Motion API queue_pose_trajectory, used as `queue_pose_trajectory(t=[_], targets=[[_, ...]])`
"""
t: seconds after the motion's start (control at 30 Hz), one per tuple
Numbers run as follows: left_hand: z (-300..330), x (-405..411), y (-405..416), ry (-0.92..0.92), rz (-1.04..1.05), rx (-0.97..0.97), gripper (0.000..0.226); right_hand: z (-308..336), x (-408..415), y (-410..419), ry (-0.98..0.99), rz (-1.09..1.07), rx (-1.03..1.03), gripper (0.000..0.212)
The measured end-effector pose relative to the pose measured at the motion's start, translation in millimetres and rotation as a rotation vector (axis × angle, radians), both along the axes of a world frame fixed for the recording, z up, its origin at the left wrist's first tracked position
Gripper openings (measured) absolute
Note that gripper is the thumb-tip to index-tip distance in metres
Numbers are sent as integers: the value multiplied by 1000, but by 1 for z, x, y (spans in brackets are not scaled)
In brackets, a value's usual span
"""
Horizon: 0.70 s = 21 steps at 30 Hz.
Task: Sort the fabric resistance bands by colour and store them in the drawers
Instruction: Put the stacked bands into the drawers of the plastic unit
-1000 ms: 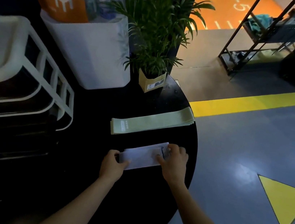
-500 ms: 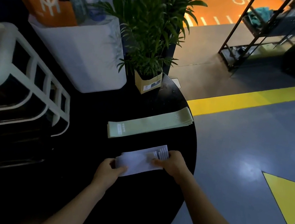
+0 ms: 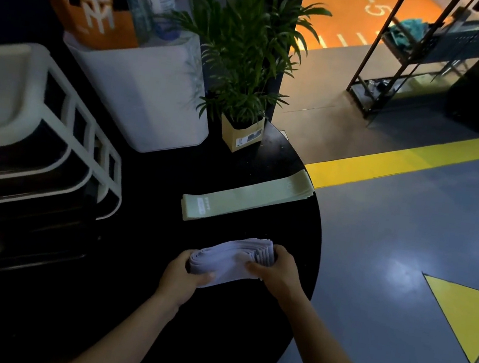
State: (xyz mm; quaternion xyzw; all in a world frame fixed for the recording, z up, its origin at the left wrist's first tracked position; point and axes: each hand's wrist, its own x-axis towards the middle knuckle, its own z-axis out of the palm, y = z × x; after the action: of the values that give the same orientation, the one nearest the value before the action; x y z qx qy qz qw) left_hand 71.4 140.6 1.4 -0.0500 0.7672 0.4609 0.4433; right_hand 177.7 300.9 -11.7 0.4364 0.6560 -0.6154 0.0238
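We see both hands on the pale lilac bands (image 3: 232,258) above the black round table (image 3: 134,305) — left hand (image 3: 183,276) curls its grip round the near end, right hand (image 3: 276,268) pinches the far end. Green bands (image 3: 246,199) lie flat just beyond; white drawer unit (image 3: 32,133) stands at left.

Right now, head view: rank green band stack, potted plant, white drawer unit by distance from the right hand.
From the right hand:
1. Green band stack, just beyond it on the table.
2. Potted plant, farther back, at the table's far edge.
3. White drawer unit, far left.
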Motion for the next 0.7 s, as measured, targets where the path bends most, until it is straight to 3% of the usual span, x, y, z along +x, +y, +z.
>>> queue_pose_trajectory(t=[0.43,0.7], targets=[[95,-76,-112,279,-68,183,40,95,-71,-107,222,-56,130,29],[116,-122,-199,396,-6,130,43,113,-129,-192,273,-29,195,30]])
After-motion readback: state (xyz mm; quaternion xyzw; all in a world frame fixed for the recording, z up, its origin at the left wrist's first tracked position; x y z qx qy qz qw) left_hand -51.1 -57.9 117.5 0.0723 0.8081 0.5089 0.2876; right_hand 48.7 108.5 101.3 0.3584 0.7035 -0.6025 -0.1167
